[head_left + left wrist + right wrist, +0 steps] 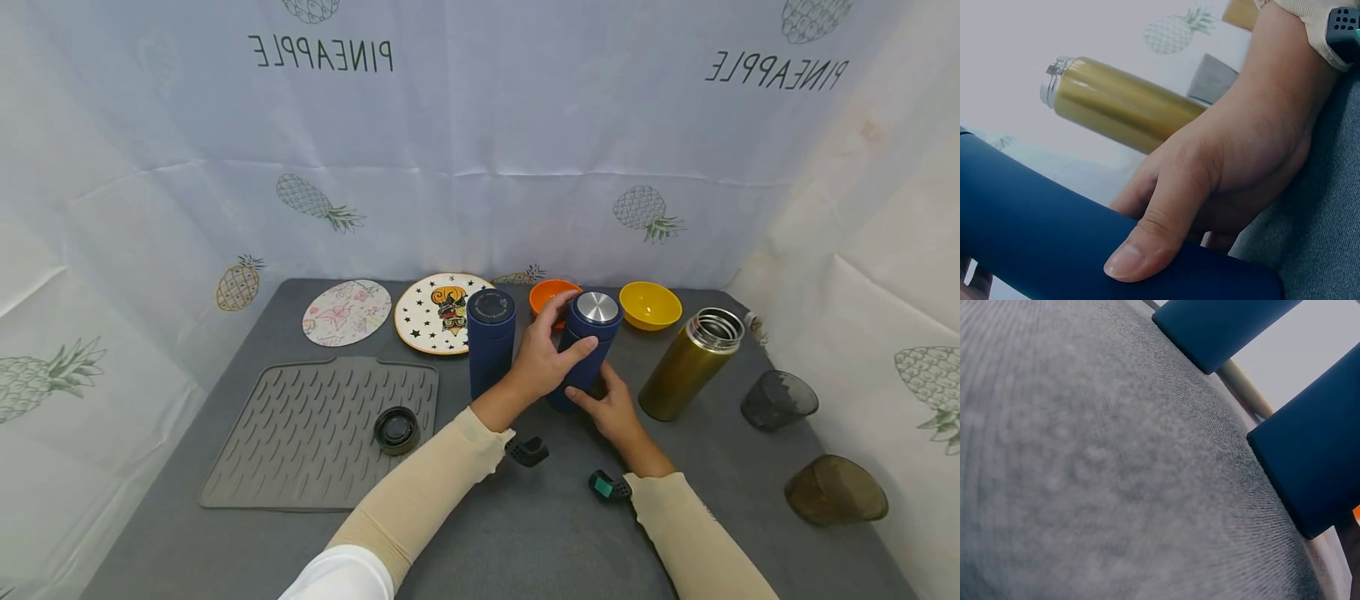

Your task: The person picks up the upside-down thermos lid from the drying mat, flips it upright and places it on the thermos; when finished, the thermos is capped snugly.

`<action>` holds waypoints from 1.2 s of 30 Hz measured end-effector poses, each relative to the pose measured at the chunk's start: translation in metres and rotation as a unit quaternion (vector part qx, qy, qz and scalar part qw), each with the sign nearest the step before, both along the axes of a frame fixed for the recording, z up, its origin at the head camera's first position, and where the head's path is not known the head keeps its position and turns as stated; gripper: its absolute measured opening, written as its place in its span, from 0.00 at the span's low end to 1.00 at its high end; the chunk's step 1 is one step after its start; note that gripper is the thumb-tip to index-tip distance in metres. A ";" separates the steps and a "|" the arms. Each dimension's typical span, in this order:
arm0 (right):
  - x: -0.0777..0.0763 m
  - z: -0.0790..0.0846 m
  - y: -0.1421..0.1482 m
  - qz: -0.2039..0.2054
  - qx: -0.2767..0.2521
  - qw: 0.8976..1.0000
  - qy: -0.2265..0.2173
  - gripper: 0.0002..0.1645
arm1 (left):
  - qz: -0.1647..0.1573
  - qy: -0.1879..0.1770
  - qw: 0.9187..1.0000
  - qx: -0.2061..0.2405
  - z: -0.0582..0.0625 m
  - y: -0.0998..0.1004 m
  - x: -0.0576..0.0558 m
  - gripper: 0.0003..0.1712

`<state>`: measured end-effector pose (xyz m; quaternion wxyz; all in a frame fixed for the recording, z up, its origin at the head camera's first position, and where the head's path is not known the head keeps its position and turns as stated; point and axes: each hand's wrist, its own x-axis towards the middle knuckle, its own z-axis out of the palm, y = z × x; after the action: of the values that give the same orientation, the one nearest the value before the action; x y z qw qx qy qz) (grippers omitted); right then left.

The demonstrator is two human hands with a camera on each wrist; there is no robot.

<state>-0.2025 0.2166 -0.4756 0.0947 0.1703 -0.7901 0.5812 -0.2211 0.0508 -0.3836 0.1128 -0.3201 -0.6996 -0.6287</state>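
In the head view a dark blue thermos with a silver top (pixel 592 371) stands near the middle of the table. My left hand (pixel 534 357) grips its upper part, fingers behind and thumb across the front. Lower down, my right hand (pixel 613 410) holds the same thermos from the right side. The left wrist view shows the right thumb lying along the blue body, with the other fingers partly hidden behind it. Just left of it stands a second blue thermos with a dark top (pixel 491 342). Both blue bases show on the grey cloth in the right wrist view.
A gold flask without a lid (pixel 678 375) stands at right, near a dark cup (pixel 776 402) and a brown cup (pixel 834 492). Orange (pixel 546 292) and yellow (pixel 649 307) bowls and two plates line the back. A black lid (pixel 396 430) lies on the grey mat (pixel 300 450).
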 end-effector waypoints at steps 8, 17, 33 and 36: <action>0.000 0.000 0.000 0.001 0.000 1.000 0.003 0.38 | 0.003 -0.009 1.000 0.011 0.006 0.000 0.009 0.35; 0.000 -0.002 0.001 -0.005 0.003 1.000 0.007 0.38 | 0.011 -0.020 1.000 0.007 0.002 0.000 0.013 0.35; 0.000 -0.003 0.002 0.011 -0.005 1.000 0.002 0.41 | -0.035 -0.020 0.999 0.014 -0.004 -0.004 0.012 0.28; 0.000 -0.002 0.002 0.014 -0.006 1.000 -0.001 0.42 | -0.040 -0.024 0.999 0.024 -0.011 -0.003 0.007 0.28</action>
<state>-0.2021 0.2184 -0.4776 0.0870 0.1806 -0.7840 0.5874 -0.2137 0.0482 -0.3950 0.0783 -0.3298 -0.6737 -0.6567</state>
